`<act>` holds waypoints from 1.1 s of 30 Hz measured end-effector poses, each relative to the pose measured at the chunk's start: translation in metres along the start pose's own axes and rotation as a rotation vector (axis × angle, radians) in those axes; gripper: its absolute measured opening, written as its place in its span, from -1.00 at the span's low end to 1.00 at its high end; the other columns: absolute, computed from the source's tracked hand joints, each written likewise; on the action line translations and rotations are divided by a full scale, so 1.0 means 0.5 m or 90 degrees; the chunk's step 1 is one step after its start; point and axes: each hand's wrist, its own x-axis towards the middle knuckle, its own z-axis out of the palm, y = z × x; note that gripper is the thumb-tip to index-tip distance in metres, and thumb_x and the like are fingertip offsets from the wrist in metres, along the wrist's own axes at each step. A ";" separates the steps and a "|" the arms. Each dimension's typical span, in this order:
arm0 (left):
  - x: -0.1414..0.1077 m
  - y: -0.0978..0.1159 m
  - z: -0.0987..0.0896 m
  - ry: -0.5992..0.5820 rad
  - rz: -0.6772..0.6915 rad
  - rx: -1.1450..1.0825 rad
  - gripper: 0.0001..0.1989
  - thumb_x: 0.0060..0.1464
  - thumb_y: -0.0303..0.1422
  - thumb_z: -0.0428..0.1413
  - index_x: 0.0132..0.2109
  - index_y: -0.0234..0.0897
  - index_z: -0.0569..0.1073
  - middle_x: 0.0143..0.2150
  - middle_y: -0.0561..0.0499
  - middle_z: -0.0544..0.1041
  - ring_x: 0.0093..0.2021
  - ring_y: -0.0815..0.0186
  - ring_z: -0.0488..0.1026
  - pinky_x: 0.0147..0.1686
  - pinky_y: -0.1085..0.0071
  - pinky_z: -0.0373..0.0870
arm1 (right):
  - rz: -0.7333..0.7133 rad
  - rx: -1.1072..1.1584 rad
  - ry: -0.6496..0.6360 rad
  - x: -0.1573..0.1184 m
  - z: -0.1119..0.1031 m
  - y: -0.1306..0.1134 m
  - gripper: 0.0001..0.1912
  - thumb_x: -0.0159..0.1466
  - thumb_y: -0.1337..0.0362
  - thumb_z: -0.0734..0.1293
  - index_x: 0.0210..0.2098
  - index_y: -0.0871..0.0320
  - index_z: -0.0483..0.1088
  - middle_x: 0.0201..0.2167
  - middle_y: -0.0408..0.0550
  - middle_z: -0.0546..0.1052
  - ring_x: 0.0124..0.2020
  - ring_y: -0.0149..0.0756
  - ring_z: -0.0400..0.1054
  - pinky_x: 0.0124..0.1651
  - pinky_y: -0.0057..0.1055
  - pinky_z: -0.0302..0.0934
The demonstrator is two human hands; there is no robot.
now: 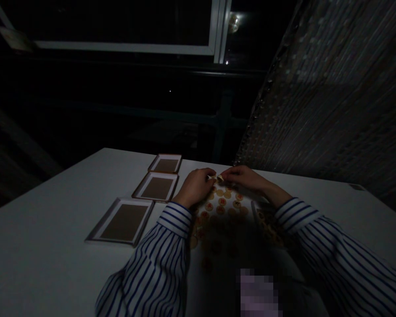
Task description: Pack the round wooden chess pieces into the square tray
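Note:
Several round wooden xiangqi pieces point(222, 201), some with red or dark characters facing up, lie spread on the white table between my arms. At the far end of the spread, my left hand point(197, 184) is closed in a pinch on a small pale thing point(212, 177). Close beside it, the fingers of my right hand point(242, 177) also pinch a small pale thing with a dark side point(220, 178). Dim light and the fingers hide what exactly these are. Under my right forearm stands a shallow box point(258, 207), partly covered, with several round pieces in it.
On the left side of the table point(62, 207), three shallow open trays or lids stand in a slanting row: a near one point(147, 224), a middle one point(174, 187) and a far one point(179, 163). A bead curtain point(317, 97) hangs behind the right side.

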 end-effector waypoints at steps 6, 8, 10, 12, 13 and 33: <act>-0.001 0.009 -0.003 0.005 -0.021 -0.101 -0.74 0.06 -0.28 -0.01 -0.14 -0.25 0.44 -0.21 -0.02 0.53 -0.22 0.31 0.45 -0.19 0.46 0.33 | 0.024 0.105 -0.008 -0.013 0.011 -0.017 -0.72 0.07 0.18 0.31 -0.30 0.25 0.45 -0.50 -0.14 0.47 -0.48 -0.48 0.28 -0.41 -0.53 0.15; 0.000 0.009 -0.004 0.012 -0.019 -0.119 -0.75 0.06 -0.29 -0.01 -0.15 -0.25 0.45 -0.21 -0.01 0.53 -0.21 0.32 0.45 -0.18 0.47 0.32 | 0.029 0.119 -0.009 -0.016 0.013 -0.026 -0.72 0.07 0.18 0.31 -0.31 0.25 0.45 -0.53 -0.15 0.45 -0.50 -0.49 0.27 -0.43 -0.54 0.13; 0.000 0.008 -0.003 0.019 -0.016 -0.142 -0.76 0.06 -0.30 -0.01 -0.16 -0.25 0.45 -0.22 0.00 0.54 -0.22 0.33 0.45 -0.19 0.48 0.33 | 0.031 0.119 -0.010 -0.018 0.015 -0.033 -0.72 0.07 0.18 0.31 -0.31 0.25 0.45 -0.54 -0.16 0.45 -0.52 -0.50 0.25 -0.46 -0.55 0.10; 0.002 0.007 0.000 0.024 -0.016 -0.171 -0.77 0.05 -0.31 0.00 -0.17 -0.26 0.45 -0.23 0.00 0.54 -0.23 0.35 0.45 -0.21 0.50 0.33 | 0.033 0.116 -0.010 -0.018 0.015 -0.037 -0.72 0.07 0.18 0.30 -0.31 0.25 0.46 -0.54 -0.15 0.45 -0.52 -0.50 0.24 -0.47 -0.55 0.08; 0.003 0.006 0.001 0.026 -0.019 -0.184 -0.77 0.05 -0.31 0.00 -0.17 -0.27 0.45 -0.24 -0.01 0.54 -0.23 0.35 0.45 -0.22 0.50 0.33 | 0.035 0.118 -0.009 -0.018 0.015 -0.037 -0.71 0.07 0.17 0.30 -0.30 0.25 0.46 -0.54 -0.15 0.45 -0.52 -0.50 0.24 -0.47 -0.55 0.07; 0.013 0.012 -0.016 0.033 -0.184 -0.488 -0.79 -0.11 -0.30 0.14 -0.31 -0.34 0.50 -0.34 -0.05 0.53 -0.35 0.35 0.41 -0.32 0.43 0.29 | 0.021 0.161 0.060 -0.057 0.004 -0.042 -0.71 0.11 0.15 0.30 -0.26 0.21 0.45 -0.32 -0.05 0.52 -0.43 -0.47 0.30 -0.42 -0.53 0.15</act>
